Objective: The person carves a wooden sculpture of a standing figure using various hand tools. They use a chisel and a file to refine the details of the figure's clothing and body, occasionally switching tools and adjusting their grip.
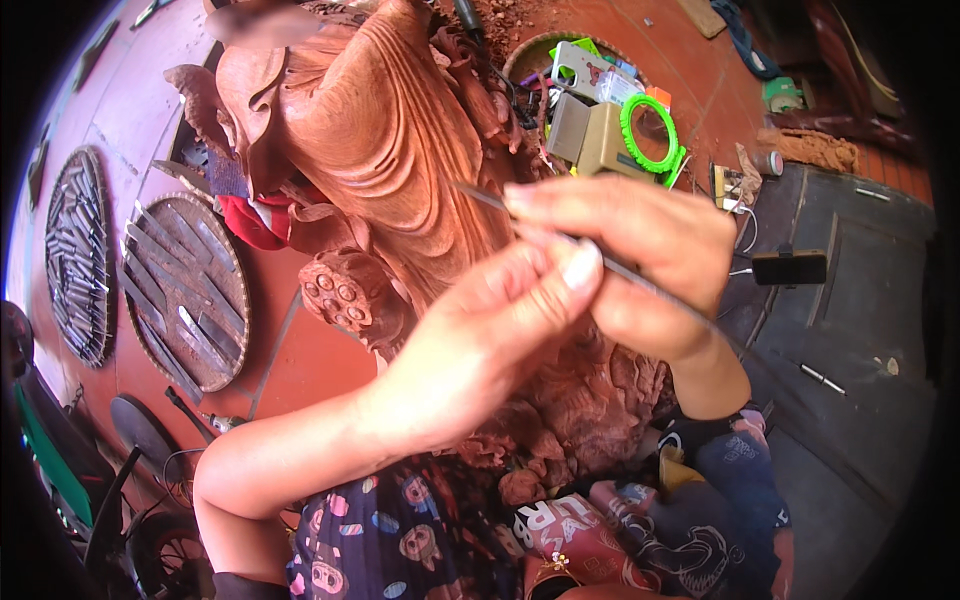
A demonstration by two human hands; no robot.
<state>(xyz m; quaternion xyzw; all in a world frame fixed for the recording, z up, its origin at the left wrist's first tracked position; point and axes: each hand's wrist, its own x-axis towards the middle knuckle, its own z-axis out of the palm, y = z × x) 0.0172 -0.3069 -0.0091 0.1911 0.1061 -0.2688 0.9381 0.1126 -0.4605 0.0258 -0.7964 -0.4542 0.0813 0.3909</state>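
A large reddish-brown wooden carving (pixel 390 150) with draped folds lies before me, its top toward the far side. A carved lotus seed pod (pixel 342 292) juts from its left side, and a rough, rock-like base (pixel 590 420) is nearest my lap. Over the carving's middle, both hands hold one long, thin, dark metal file (pixel 480 194). My left hand (pixel 490 335) pinches it between thumb and fingers. My right hand (pixel 650 250) is closed around it just to the right. The tip points up and left at the folds; whether it touches them I cannot tell. Its rear end trails rightward, blurred.
On the left, one round woven tray (pixel 190 290) holds flat files and blades, another (pixel 82 255) many slim tools. A basket at the far right holds boxes and a bright green ring (pixel 655 135). A phone (pixel 790 268) stands right, near a dark panel (pixel 870 310).
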